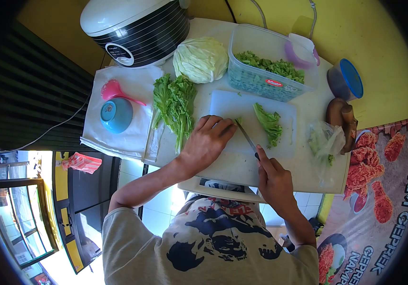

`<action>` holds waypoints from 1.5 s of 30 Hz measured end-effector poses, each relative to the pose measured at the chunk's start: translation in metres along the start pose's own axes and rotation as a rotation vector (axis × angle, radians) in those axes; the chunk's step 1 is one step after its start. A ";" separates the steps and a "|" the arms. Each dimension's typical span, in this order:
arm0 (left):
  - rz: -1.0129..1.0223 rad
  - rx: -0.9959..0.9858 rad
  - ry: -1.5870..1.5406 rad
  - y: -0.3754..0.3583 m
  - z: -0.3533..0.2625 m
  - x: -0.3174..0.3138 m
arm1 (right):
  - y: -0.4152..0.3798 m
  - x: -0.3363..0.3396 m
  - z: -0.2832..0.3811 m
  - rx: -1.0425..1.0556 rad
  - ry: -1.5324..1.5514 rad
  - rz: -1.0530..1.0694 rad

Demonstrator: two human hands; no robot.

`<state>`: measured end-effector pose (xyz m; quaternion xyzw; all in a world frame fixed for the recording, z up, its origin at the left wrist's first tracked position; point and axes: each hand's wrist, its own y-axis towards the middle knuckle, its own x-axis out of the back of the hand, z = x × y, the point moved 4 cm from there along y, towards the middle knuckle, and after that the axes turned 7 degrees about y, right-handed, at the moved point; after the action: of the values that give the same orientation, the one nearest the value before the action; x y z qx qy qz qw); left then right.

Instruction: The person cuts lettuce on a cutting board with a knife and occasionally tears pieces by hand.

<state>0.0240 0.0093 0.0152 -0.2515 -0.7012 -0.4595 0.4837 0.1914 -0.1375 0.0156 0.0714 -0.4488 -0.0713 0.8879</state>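
My right hand [276, 183] grips a knife [247, 137] by its dark handle, the blade pointing up and left across the white cutting board [218, 100]. Bent fingers of my left hand [208, 142] press down at the board's left side, close to the knife tip. A small bit of green lettuce shows at those fingertips; the rest of what they hold is hidden. To the right of the blade lies a cut lettuce leaf [269, 124]. A bunch of leafy lettuce [174, 102] rests left of the board, its stems toward my left wrist.
Behind the board stand a clear plastic container [256, 81] of cut greens and a pale cabbage [201, 59]. A rice cooker [137, 35], blue bowl [116, 115] and pink ladle [113, 89] are left. On the right are a plastic bag [326, 142] and blue-lidded tub [351, 78].
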 end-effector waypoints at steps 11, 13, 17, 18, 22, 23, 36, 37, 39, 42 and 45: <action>0.015 0.000 0.012 0.001 -0.001 0.002 | 0.001 -0.009 0.013 -0.002 -0.138 0.077; 0.007 -0.003 0.011 0.001 -0.002 0.002 | 0.009 -0.009 0.012 0.023 -0.160 0.077; 0.010 -0.006 0.007 0.001 -0.002 0.001 | 0.010 -0.006 0.008 0.045 -0.164 0.086; 0.009 -0.003 0.008 0.000 -0.002 0.000 | 0.008 -0.005 0.006 0.040 -0.151 0.080; -0.006 0.007 0.021 -0.002 -0.003 -0.001 | 0.011 -0.006 0.003 0.053 -0.118 0.036; -0.002 0.009 0.020 -0.003 -0.003 -0.002 | 0.013 -0.006 0.003 0.057 -0.113 0.017; -0.035 0.046 -0.036 -0.013 0.001 0.003 | 0.010 0.002 0.002 0.044 0.076 -0.082; -0.043 0.051 -0.048 -0.014 0.002 0.005 | 0.009 0.002 0.003 0.050 0.073 -0.073; -0.030 0.029 -0.050 -0.018 0.002 0.004 | 0.007 0.000 0.004 0.050 0.062 -0.052; -0.020 0.018 -0.036 -0.021 0.001 0.002 | 0.004 -0.003 0.004 0.039 0.037 -0.018; -0.010 0.022 -0.032 -0.022 0.001 0.001 | 0.002 -0.006 0.004 0.040 0.017 0.001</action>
<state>0.0055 0.0002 0.0071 -0.2499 -0.7153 -0.4500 0.4727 0.1850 -0.1344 0.0139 0.0893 -0.4428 -0.0612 0.8901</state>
